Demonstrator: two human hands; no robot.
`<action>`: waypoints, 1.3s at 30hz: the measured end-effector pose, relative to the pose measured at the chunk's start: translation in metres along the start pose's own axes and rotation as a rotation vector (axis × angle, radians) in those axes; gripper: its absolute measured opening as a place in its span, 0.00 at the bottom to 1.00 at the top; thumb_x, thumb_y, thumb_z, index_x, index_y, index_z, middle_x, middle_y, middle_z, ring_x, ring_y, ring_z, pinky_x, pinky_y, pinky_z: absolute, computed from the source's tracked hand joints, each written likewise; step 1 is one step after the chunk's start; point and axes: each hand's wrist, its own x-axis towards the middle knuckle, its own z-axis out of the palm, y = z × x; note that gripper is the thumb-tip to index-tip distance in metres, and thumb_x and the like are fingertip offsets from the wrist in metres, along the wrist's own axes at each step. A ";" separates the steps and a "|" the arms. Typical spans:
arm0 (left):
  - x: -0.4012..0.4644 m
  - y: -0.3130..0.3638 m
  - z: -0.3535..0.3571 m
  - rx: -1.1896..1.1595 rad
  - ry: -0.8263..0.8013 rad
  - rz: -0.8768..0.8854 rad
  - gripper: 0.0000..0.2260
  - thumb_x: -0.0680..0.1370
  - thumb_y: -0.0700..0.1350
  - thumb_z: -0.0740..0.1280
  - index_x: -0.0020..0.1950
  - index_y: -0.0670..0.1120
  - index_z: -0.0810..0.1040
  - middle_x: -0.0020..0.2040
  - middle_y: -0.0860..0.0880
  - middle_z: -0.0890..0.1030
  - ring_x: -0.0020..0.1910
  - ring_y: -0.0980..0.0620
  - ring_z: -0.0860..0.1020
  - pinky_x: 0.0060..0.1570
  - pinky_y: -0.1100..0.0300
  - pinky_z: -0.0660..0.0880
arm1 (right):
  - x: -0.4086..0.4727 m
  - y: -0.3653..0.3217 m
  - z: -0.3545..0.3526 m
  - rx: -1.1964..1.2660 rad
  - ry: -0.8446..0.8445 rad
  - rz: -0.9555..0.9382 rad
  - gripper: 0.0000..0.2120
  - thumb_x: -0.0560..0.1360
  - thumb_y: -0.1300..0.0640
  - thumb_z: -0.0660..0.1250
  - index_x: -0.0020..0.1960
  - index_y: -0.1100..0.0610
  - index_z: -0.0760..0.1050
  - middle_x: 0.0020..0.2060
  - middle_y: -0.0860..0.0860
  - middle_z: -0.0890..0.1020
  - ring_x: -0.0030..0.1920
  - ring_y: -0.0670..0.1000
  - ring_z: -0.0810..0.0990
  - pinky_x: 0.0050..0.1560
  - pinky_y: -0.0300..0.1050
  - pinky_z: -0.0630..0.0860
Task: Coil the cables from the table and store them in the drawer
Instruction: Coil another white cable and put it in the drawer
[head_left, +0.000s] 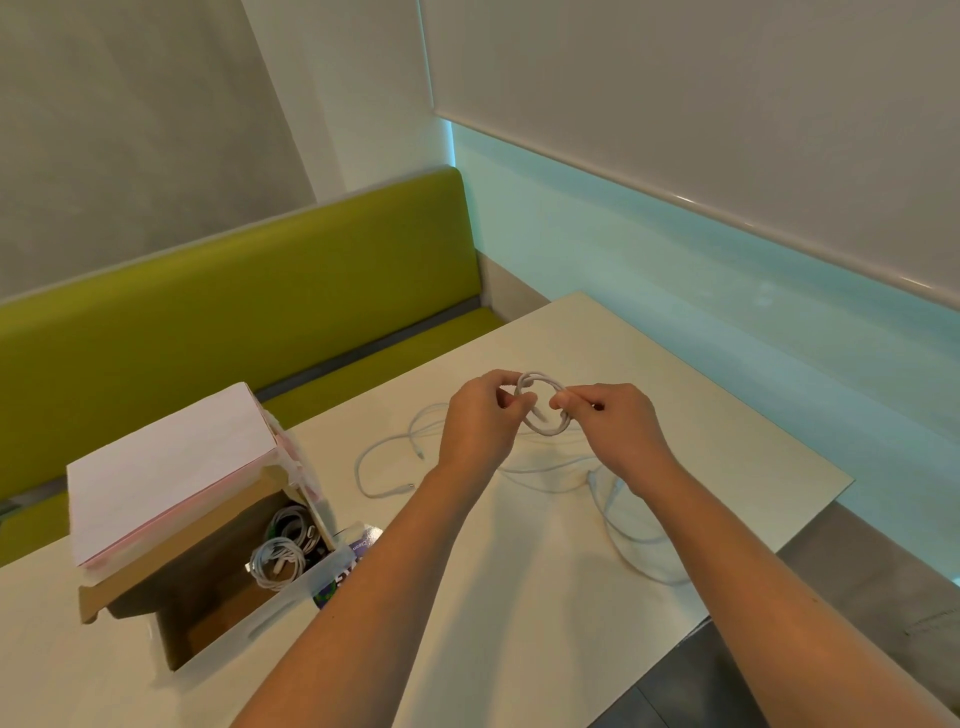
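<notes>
We see both hands raised above the pale table (675, 395), working 1 small white cable coil (543, 402) between them. The left hand (480, 421) has its thumb and fingers curled onto the coil's left side, pinching the loops together, while the right hand (615, 426) pinches the coil's right side with thumb and forefinger, the other fingers folded in behind. The coil hangs clear of the tabletop, held upright so that we look through its ring. Beneath and around the hands, loose white cables (395, 457) sprawl across the table in slack curves, some passing under the forearms toward the near right edge; how many separate cables lie there we cannot tell. To the left stands an open drawer (291, 597) with a translucent front wall, pulled out of a cardboard box (150, 566) topped by a white panel. Inside the drawer we make out at least 2 coiled cables (278, 564), a white bundle nearest us and a darker one behind it. A green bench (234, 296) runs along the wall beyond the table.
</notes>
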 end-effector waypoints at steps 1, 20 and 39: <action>0.002 -0.002 0.001 0.054 0.026 0.021 0.07 0.76 0.50 0.71 0.54 0.53 0.81 0.41 0.50 0.78 0.37 0.56 0.75 0.34 0.63 0.69 | 0.000 -0.001 0.000 0.021 -0.007 -0.004 0.09 0.78 0.53 0.66 0.45 0.49 0.84 0.43 0.46 0.84 0.45 0.46 0.79 0.41 0.34 0.70; -0.002 -0.001 -0.017 -0.616 -0.125 -0.223 0.10 0.76 0.44 0.71 0.54 0.41 0.84 0.43 0.43 0.82 0.37 0.53 0.77 0.45 0.58 0.81 | 0.005 -0.001 -0.001 0.138 0.024 0.005 0.09 0.78 0.53 0.66 0.44 0.49 0.84 0.42 0.45 0.84 0.45 0.43 0.79 0.44 0.32 0.69; 0.008 -0.006 -0.033 -0.893 0.081 -0.434 0.06 0.77 0.44 0.71 0.50 0.44 0.85 0.42 0.50 0.85 0.38 0.55 0.79 0.41 0.62 0.80 | -0.006 0.054 0.007 0.148 -0.134 0.043 0.06 0.80 0.50 0.62 0.51 0.47 0.78 0.43 0.46 0.82 0.42 0.48 0.77 0.52 0.50 0.75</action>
